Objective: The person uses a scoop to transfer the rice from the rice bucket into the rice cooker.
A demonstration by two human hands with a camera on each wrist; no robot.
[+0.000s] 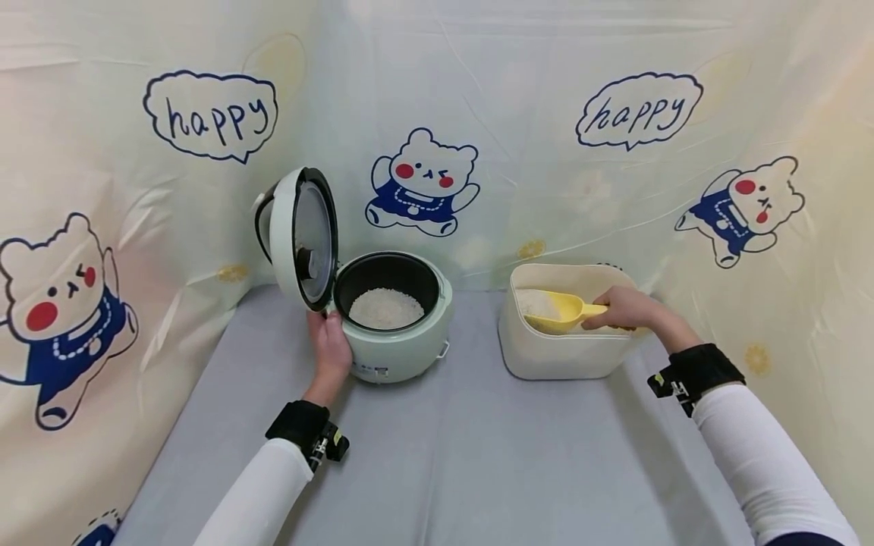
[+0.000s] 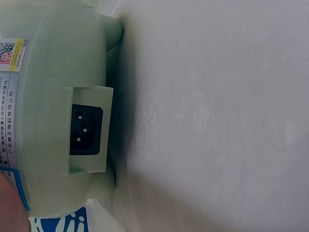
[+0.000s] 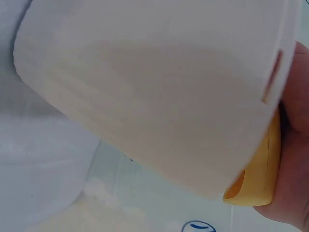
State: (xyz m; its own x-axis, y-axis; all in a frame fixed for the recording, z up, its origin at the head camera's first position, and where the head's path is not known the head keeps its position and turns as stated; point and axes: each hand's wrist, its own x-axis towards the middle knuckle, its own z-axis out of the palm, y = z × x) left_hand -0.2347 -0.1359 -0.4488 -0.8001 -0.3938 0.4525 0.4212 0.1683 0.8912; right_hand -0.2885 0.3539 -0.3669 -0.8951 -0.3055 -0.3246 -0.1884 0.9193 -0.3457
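On the left of the head view stands a pale green rice cooker (image 1: 389,356), its lid (image 1: 315,243) raised. White rice (image 1: 385,309) lies in its dark inner pot (image 1: 410,273). My left hand (image 1: 331,345) rests against the cooker's left side, below the lid hinge; some fingers are hidden. My right hand (image 1: 624,307) grips the handle of a yellow scoop (image 1: 561,322) heaped with rice (image 1: 537,303). The scoop is inside the mouth of a cream bin (image 1: 563,355). In the right wrist view, the bin wall (image 3: 145,96) covers most of the scoop.
A grey cloth (image 1: 464,447) covers the table. Behind it hangs a printed curtain (image 1: 526,189) with cartoon bears. The left wrist view shows the cooker's power socket (image 2: 86,129) and a label (image 2: 8,116) on its side. The bin stands right of the cooker.
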